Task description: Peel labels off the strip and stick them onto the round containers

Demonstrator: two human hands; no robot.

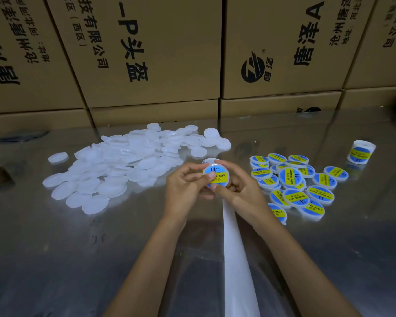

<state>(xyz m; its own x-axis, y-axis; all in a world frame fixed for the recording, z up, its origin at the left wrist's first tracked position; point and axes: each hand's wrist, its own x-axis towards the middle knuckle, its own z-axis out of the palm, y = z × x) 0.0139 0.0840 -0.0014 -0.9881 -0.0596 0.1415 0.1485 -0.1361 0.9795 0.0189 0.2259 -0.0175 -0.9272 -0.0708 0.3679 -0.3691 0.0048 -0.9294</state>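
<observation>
Held up in the middle of the frame, between both hands: one round container (215, 176), white and translucent, with a blue and yellow label (216, 175) on its face, the words "PASTE" readable. Left hand (188, 186) curled around the container's left side, thumb laid across the label near its lower left. Right hand (238, 186) grasping the right side, index finger bent over the top rim, thumb pressed at the lower edge. Neither hand released nor clenched on nothing; both gripping the same container.

Running from under the hands down to the bottom edge of the frame: a long white strip (237, 259), bare where visible, lying on the shiny metal table (101, 259).

At centre left, spread in a wide heap: many unlabelled white containers (124, 165), flat and overlapping. At right of centre, a smaller heap of labelled containers (295, 179), blue and yellow faces turned up or tilted, several leaning on each other. Further to the upper right, standing apart from that heap: a label roll (361, 152) with blue and yellow print on its side.

Along the whole top of the frame, behind the table: stacked cardboard boxes (158, 53) with black printed characters.
</observation>
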